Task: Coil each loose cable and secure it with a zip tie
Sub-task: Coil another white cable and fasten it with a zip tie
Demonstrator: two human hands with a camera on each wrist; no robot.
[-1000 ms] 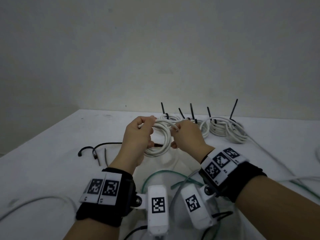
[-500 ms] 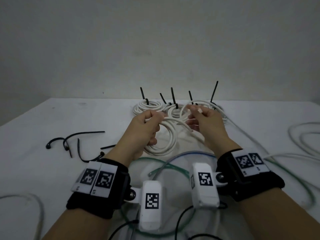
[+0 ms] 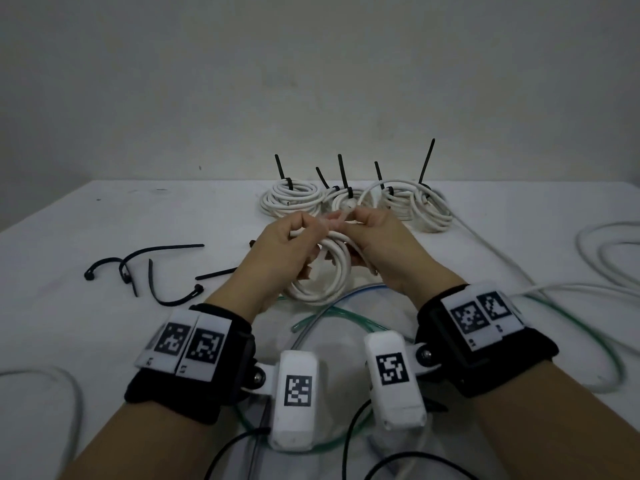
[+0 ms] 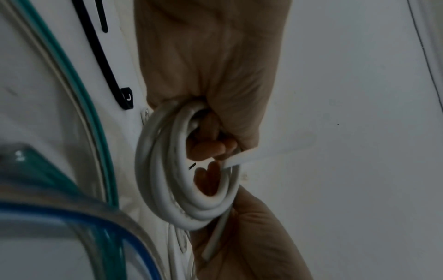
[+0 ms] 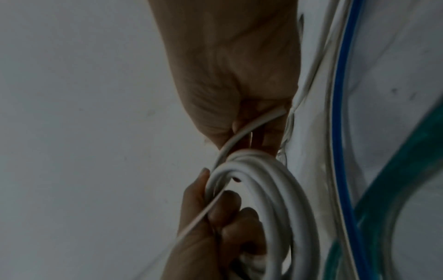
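Loose black zip ties (image 3: 145,268) are seen lying on the white desk (image 3: 52,306) at the left. Next to them, a white cable coil (image 3: 325,271) is held up just over the desk, in the middle. The top of the coil is gripped by the left hand (image 3: 277,251), with the fingers (image 4: 210,147) curled through the loops. The free end of the cable is pinched by the right hand (image 3: 388,251), whose fingers (image 5: 261,132) are closed on it. Behind the hands, tied cable coils (image 3: 356,199) are lined up. More loose cable (image 3: 602,251) is seen at the right.
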